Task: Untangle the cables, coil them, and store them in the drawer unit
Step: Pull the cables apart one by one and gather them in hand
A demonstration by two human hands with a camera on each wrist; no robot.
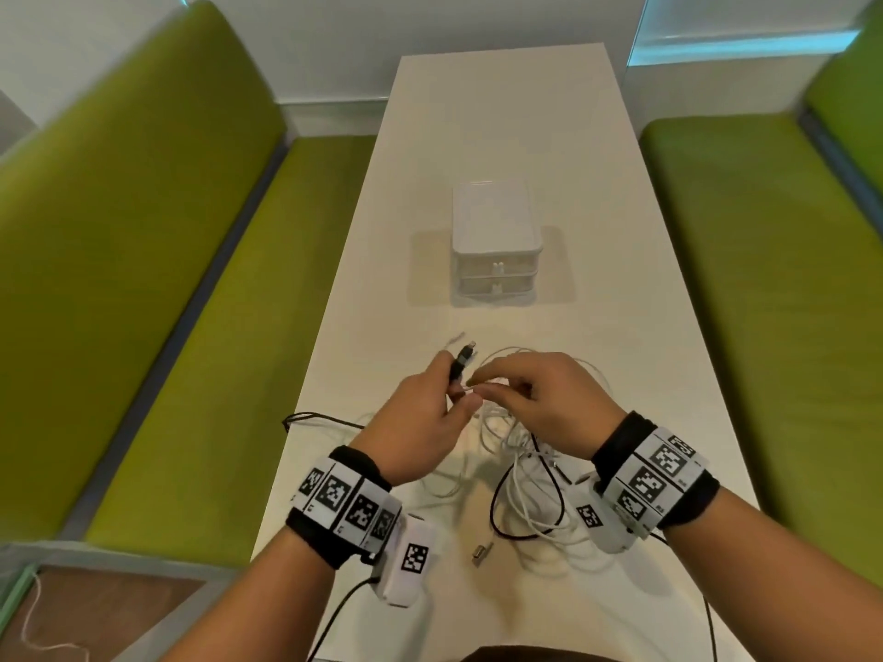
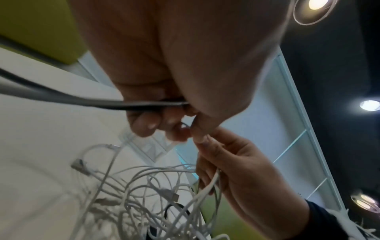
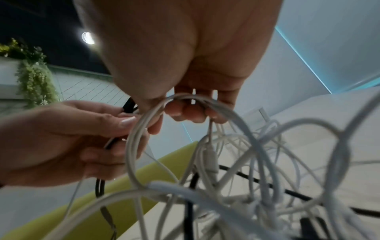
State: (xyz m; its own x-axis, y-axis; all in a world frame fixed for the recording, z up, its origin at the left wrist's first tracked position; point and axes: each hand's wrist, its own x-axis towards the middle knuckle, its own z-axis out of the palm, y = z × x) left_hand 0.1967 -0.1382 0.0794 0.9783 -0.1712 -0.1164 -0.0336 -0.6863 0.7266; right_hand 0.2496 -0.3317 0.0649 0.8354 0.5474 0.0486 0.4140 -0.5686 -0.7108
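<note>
A tangle of white cables [image 1: 513,451] with a black cable [image 1: 499,499] woven through it lies on the white table [image 1: 621,279] in front of me. My left hand [image 1: 456,389] grips the black cable just behind its dark plug [image 1: 464,356], which sticks up past the fingers. My right hand [image 1: 492,385] pinches a white cable loop [image 3: 139,134] lifted out of the tangle, right beside the left hand. In the left wrist view the black cable [image 2: 82,100] runs into my curled fingers [image 2: 148,125]. The white drawer unit [image 1: 497,250] stands further back with both drawers closed.
A loose metal plug [image 1: 481,554] lies on the table near me. A black loop [image 1: 306,418] reaches the table's left edge. Green benches [image 1: 167,303] flank the table on both sides. Bare tabletop lies between the tangle and the drawer unit.
</note>
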